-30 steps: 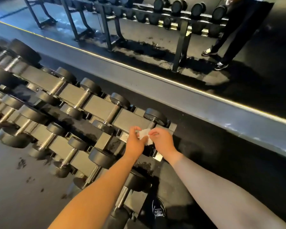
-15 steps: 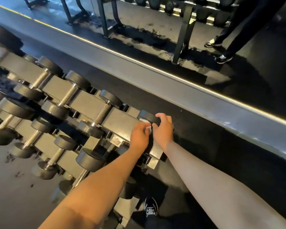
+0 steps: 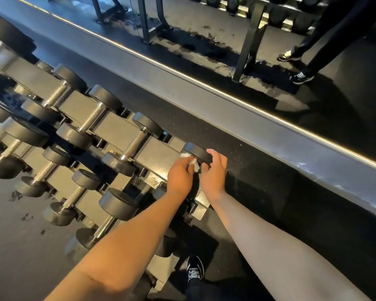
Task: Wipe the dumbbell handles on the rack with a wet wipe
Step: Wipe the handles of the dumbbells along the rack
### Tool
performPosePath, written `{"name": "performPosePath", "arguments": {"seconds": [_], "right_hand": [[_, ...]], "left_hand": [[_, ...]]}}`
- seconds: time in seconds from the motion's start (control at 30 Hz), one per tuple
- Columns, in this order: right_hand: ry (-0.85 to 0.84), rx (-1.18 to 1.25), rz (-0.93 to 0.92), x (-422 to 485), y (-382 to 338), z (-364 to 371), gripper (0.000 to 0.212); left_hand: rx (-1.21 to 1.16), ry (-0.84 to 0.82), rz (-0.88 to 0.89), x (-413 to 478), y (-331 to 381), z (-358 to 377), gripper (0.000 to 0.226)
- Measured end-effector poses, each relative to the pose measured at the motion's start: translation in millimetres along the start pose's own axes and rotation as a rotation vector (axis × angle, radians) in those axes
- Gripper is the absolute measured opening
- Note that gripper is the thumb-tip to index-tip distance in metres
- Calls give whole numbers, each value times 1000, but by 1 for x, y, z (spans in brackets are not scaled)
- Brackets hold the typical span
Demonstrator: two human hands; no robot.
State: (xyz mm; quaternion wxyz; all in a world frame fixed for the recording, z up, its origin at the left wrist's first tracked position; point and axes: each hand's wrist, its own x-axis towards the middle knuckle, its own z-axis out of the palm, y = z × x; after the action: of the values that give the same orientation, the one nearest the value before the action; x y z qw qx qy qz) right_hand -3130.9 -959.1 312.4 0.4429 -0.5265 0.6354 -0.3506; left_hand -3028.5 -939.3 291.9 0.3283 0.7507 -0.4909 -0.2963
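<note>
the left hand (image 3: 179,177) pinches a white wipe (image 3: 193,165) against the end dumbbell (image 3: 197,153) on the rack (image 3: 109,129), the right hand (image 3: 213,172) curled round its head.

The left hand (image 3: 179,177) and right hand (image 3: 213,174) are covering the handle of the end black round-headed dumbbell (image 3: 197,153), so its bar is not showing. The crumpled white wet wipe (image 3: 193,165) is peeking out only partly between the fingers. The picture's left edge is cutting off the grey steel rack (image 3: 109,131). A standing person's dark-trousered legs (image 3: 326,38) are running out past the top.
</note>
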Motion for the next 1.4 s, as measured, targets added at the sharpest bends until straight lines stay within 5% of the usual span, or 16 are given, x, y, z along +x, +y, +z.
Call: {"name": "performPosePath", "arguments": {"seconds": [0.27, 0.43, 0.57, 0.83, 1.07, 1.17, 1.33, 1.4], "right_hand": [[-53, 6, -21, -7, 7, -11, 55], [-58, -28, -6, -19, 11, -15, 58], [-33, -57, 20, -40, 27, -10, 49], [-134, -67, -77, -59, 33, -2, 48], [-455, -185, -94, -36, 29, 21, 33], [-438, -296, -181, -24, 27, 29, 25], [-218, -258, -119, -22, 24, 27, 8], [-266, -207, -91, -31, 30, 29, 14]], "left_hand": [[193, -121, 141, -9, -5, 3, 44], [373, -125, -30, -8, -24, -16, 25], [554, -112, 12, -32, -35, -29, 26], [294, -16, 136, -37, -35, -22, 26], [197, -49, 202, -50, -59, -21, 16], [-13, 51, 6, -73, -70, -30, 40], [-160, -144, -74, -98, -80, -44, 80], [-156, -155, -113, -100, -83, -43, 95]]}}
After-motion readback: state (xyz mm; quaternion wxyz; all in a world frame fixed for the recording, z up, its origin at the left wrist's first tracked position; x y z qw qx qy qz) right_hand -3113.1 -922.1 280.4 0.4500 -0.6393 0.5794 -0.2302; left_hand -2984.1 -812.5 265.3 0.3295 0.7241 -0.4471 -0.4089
